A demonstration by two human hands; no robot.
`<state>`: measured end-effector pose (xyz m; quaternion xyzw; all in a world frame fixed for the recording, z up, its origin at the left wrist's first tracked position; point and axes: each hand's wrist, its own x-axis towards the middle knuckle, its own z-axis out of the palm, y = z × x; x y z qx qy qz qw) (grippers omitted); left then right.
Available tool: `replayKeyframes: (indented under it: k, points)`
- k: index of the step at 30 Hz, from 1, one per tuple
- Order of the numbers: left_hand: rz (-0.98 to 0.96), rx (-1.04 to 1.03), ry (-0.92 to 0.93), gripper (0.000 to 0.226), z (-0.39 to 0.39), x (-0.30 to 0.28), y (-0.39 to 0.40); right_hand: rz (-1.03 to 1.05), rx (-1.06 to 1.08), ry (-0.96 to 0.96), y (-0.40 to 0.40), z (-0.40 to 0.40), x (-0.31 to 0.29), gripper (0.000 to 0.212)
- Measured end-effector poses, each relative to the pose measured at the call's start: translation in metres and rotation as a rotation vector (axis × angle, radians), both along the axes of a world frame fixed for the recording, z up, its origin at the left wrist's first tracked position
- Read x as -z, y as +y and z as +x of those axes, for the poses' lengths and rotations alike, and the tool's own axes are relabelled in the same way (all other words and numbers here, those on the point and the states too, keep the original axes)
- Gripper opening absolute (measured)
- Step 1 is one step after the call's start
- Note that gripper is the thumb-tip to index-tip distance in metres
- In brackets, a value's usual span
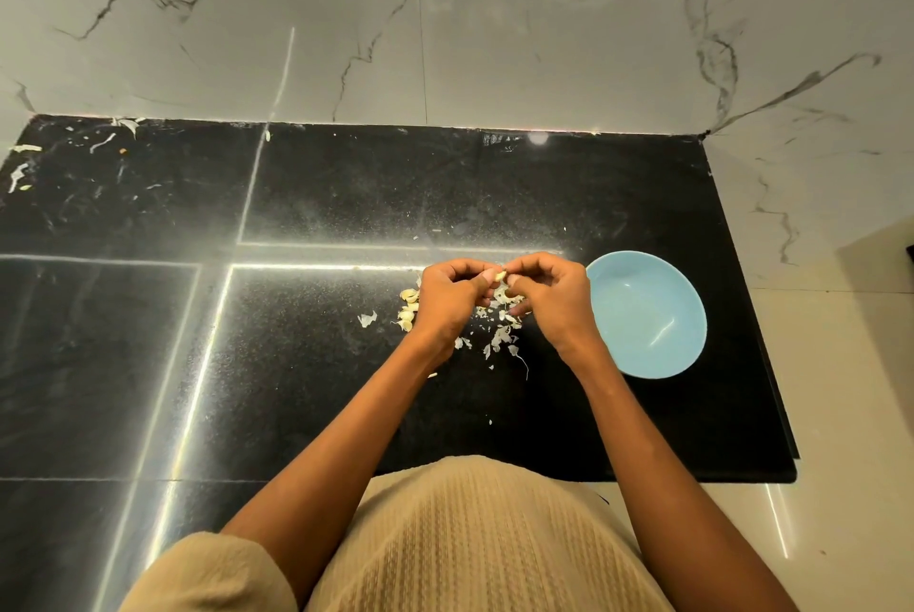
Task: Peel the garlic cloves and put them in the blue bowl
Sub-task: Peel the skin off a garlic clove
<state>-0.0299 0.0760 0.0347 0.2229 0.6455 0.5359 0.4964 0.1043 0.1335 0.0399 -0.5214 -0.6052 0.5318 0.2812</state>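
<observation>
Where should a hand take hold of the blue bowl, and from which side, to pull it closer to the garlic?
Grip the blue bowl at its near-left rim, thumb inside, fingers under the outer wall. It stands upright and looks empty, its rim unobstructed. That edge lies nearest the right hand, which now pinches a garlic clove together with the left hand.

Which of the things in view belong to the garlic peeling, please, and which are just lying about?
Job in hand:
left hand
right hand
garlic clove pinched between both hands' fingers
unpeeled cloves
blue bowl

Lying about:
peel scraps
stray skins at the far left
</observation>
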Motion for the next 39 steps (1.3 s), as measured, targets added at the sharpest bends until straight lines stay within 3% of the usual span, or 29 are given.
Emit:
replayKeyframes:
  k: [2,8,23,30,34,39]
  points:
    - [-0.009,0.016,-0.031,0.013,-0.002,0.001,0.001,-0.019,-0.01,0.074,0.0,0.0,-0.001,0.006]
    - [-0.036,0.05,-0.155,0.013,-0.003,0.002,0.0,-0.053,-0.05,0.095,-0.001,0.0,-0.003,0.011]
    - [-0.092,-0.021,-0.378,0.008,0.004,-0.012,0.0,0.17,-0.124,-0.142,-0.002,-0.005,0.004,0.017]
    - [-0.085,-0.08,-0.398,0.011,0.007,-0.017,0.002,0.245,-0.11,-0.158,-0.006,-0.007,0.001,0.015]
    - [-0.055,-0.125,-0.356,0.008,0.006,-0.015,0.003,0.2,-0.102,-0.125,-0.006,-0.007,0.003,0.014]
    - [-0.019,-0.154,-0.265,0.006,0.005,-0.01,0.001,-0.01,0.069,0.067,-0.006,-0.006,-0.001,0.003]
